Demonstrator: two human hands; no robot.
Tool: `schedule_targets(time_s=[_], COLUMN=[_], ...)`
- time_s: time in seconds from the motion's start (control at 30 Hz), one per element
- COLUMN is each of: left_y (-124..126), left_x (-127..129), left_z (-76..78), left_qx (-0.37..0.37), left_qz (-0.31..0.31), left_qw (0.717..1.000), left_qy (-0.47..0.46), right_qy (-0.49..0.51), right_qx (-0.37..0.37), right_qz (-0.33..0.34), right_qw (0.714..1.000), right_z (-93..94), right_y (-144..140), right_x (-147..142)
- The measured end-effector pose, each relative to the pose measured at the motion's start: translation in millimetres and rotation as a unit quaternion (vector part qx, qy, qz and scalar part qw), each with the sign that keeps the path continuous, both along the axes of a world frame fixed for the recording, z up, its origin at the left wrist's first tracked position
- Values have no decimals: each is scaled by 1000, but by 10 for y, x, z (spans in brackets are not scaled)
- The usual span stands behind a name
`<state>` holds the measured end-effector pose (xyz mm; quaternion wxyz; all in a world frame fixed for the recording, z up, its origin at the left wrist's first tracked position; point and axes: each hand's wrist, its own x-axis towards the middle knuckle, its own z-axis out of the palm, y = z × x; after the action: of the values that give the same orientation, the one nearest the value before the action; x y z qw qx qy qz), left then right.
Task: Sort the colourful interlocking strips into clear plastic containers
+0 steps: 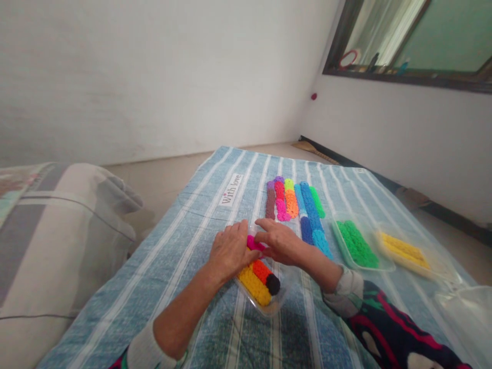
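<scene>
Clear tray by the hands holds yellow, red & black bumpy sticks. Left hand and right hand both pinch a pink stick over the tray's far end, fingers closed on it. Further right, a 2nd tray w/ green sticks, a 3rd w/ yellow ones. Loose sticks — brown, pink, orange, blue, green — lie in a row beyond. All on a blue striped cloth; grey cushion at left, white walls, window upper right.
</scene>
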<state>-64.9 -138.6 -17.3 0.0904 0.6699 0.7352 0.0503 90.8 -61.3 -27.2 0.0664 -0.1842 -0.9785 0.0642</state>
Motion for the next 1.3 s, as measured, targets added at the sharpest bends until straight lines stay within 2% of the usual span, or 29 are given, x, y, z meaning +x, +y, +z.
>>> schedule_targets(time_s=[0.17, 0.27, 0.33, 0.4, 0.57, 0.77, 1.1, 1.3], left_y=[7, 8, 5, 5, 17, 14, 4, 5], left_x=[-2, 21, 29, 27, 10, -2, 24, 10], left_z=[22, 74, 93, 91, 44, 28, 85, 59], left_qx=[-10, -20, -18, -13, -4, 2, -14, -10], left_qz=[9, 16, 15, 13, 6, 4, 9, 3], left_qw=[1000, 1000, 1000, 1000, 1000, 1000, 1000, 1000], left_qy=[5, 8, 10, 9, 8, -4, 1, 0], right_qy=[114, 127, 72, 6, -79, -149, -172, -171], right_qx=[-63, -47, -35, -39, -12, 30, 28, 28], right_qz=[-48, -181, -284, -334, -314, -291, -272, -231], right_qw=[990, 974, 955, 942, 946, 944, 946, 958], right_z=[107, 159, 152, 108, -8, 46, 36, 78], right_y=[165, 387, 507, 571, 585, 703, 784, 773], right_x=[208, 385, 468, 500, 410, 274, 281, 216])
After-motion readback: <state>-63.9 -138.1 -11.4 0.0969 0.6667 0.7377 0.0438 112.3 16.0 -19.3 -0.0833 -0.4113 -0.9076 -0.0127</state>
